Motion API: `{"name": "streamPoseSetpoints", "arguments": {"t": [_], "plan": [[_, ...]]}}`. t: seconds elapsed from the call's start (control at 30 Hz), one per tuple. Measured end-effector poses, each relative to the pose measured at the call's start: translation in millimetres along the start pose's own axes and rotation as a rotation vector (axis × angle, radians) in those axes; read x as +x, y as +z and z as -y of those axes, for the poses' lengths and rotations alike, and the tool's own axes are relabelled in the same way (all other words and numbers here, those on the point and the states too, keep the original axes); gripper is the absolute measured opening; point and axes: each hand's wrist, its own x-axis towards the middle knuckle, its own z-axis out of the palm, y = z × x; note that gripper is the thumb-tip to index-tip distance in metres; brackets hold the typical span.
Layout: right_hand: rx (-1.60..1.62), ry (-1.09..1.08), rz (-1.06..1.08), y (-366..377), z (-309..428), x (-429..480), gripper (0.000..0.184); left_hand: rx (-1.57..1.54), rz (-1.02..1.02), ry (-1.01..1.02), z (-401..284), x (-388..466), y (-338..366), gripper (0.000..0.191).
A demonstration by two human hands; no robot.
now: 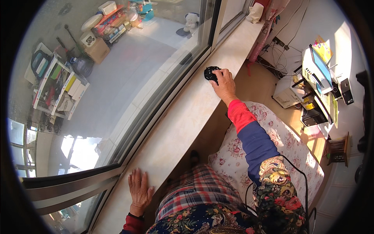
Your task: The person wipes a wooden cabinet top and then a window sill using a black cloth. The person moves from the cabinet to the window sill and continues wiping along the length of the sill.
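A long, pale marble-like window sill (175, 117) runs from the lower left to the upper right. My right hand (224, 84) grips a black cloth with small light spots (211, 73), bunched up on the upper part of the sill. Near the lower end, my left hand (139, 190) rests palm down on the sill, fingers spread, holding nothing. The cloth's near side is partly hidden by my right fingers.
Sliding window frames and glass (117, 87) border the sill on the left. A whitish object (255, 13) stands at its far end by a pink curtain (260, 44). A flowered cover (280, 140) and a computer monitor (320, 68) are on the right.
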Motion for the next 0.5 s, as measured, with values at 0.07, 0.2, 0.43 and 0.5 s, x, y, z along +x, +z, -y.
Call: {"name": "streamPoseSetpoints", "arguments": {"t": [0.07, 0.2, 0.43, 0.5], "plan": [[-0.005, 0.046, 0.008, 3, -15, 18, 0.039, 0.021, -0.016, -0.001, -11, 15, 5, 0.059], [-0.018, 0.103, -0.024, 6, -26, 32, 0.040, 0.084, -0.012, 0.005, -17, 22, 8, 0.062], [0.105, -0.086, -0.003, 6, 52, -32, 0.040, 0.094, -0.017, 0.044, -15, 22, 9, 0.062], [0.156, -0.168, 0.064, 0, 88, -65, 0.041, 0.082, -0.014, 0.042, -16, 21, 10, 0.061]]}}
